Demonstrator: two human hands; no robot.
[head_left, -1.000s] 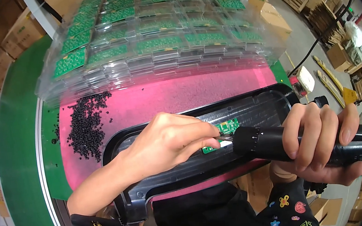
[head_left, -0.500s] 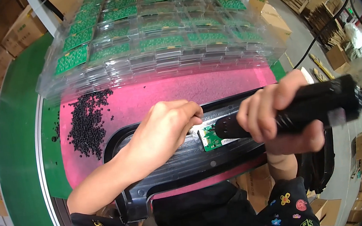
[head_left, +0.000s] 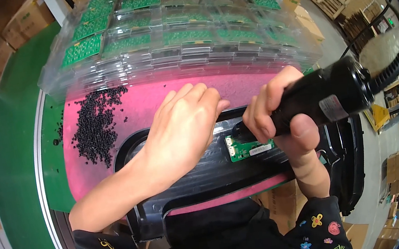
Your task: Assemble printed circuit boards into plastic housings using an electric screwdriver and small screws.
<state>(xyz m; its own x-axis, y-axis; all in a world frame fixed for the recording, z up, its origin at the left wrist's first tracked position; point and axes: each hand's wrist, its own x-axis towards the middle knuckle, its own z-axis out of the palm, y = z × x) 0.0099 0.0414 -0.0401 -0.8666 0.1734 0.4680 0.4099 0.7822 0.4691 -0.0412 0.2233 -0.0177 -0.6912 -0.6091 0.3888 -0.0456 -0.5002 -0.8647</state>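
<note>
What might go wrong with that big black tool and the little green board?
The right hand grips the black power screwdriver with its nose at the green circuit board. If it slipped, it might scratch the board.

The left forearm is near the pile of small black pieces, so a bump could scatter some across the pink mat.

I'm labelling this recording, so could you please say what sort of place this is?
Probably an electronics assembly workshop: clear trays of green circuit boards, a black handheld tool and heaped small black parts.
</note>
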